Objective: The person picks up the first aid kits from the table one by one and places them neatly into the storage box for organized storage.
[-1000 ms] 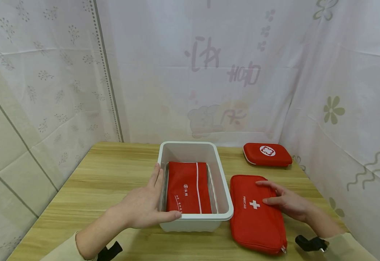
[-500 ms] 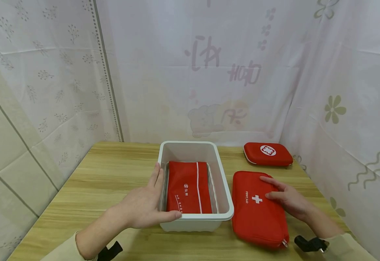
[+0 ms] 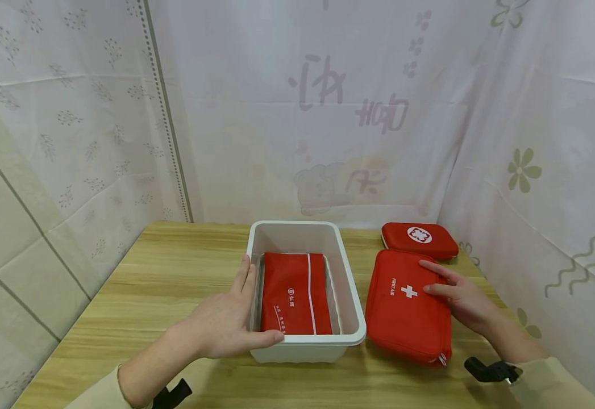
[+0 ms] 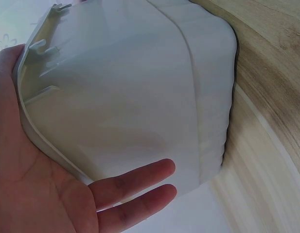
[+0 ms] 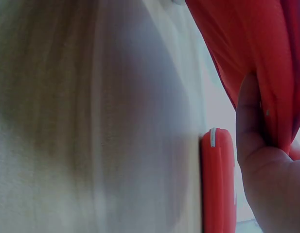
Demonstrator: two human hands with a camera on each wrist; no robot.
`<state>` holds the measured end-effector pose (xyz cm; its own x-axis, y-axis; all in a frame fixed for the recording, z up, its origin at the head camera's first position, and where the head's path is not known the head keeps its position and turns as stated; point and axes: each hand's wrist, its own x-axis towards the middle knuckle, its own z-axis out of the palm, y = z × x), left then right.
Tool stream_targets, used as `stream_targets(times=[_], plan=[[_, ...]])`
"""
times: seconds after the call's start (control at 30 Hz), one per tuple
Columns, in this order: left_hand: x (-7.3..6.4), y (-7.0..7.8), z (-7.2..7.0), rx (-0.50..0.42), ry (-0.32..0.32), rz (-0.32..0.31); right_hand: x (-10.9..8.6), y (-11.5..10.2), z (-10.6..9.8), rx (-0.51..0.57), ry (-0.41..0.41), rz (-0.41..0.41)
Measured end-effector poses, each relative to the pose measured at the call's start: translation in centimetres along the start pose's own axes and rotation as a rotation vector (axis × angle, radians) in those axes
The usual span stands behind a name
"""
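Note:
A white plastic bin (image 3: 307, 341) stands on the table. My left hand (image 3: 220, 321) spans its near left corner. The thumb lies across the front rim, and straight fingers (image 4: 135, 187) rest against the outer wall in the left wrist view. Inside the bin is a red pouch (image 3: 297, 295) with a white stripe. My right hand (image 3: 463, 298) grips the right edge of a red first aid pouch (image 3: 404, 318) with a white cross. This pouch is raised off the table and tilted, just right of the bin. In the right wrist view, a digit presses the pouch's side (image 5: 266, 58).
A red hard-shell zip case (image 3: 420, 238) with a white round emblem lies at the back right, partly behind the raised pouch. The wooden table (image 3: 184, 261) is bounded by patterned curtains (image 3: 236, 142) at the back and sides.
My right hand has lifted the first aid pouch and moved it slightly right and toward the back. It now overlaps the zip case's front edge in the head view. The left hand stays put.

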<state>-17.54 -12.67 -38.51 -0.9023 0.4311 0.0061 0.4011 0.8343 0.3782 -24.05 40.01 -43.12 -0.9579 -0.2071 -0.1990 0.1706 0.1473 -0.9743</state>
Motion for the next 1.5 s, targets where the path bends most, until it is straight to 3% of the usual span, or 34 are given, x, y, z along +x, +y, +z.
stream_targets(times=[0.43,0.8,1.23,1.5], plan=[[-0.1,-0.1,0.1,0.0,0.01,0.009,-0.3,-1.4,-1.0,0.141,0.012,-0.051],[-0.1,-0.1,0.1,-0.001,0.006,0.006,-1.1,-3.7,-1.2,0.22,-0.043,-0.116],[-0.1,-0.2,0.1,-0.004,0.007,0.008,-1.4,-5.9,-0.3,0.269,-0.064,-0.131],[-0.1,-0.2,0.1,-0.01,0.013,0.007,-1.2,-7.6,1.2,0.275,-0.135,-0.156]])
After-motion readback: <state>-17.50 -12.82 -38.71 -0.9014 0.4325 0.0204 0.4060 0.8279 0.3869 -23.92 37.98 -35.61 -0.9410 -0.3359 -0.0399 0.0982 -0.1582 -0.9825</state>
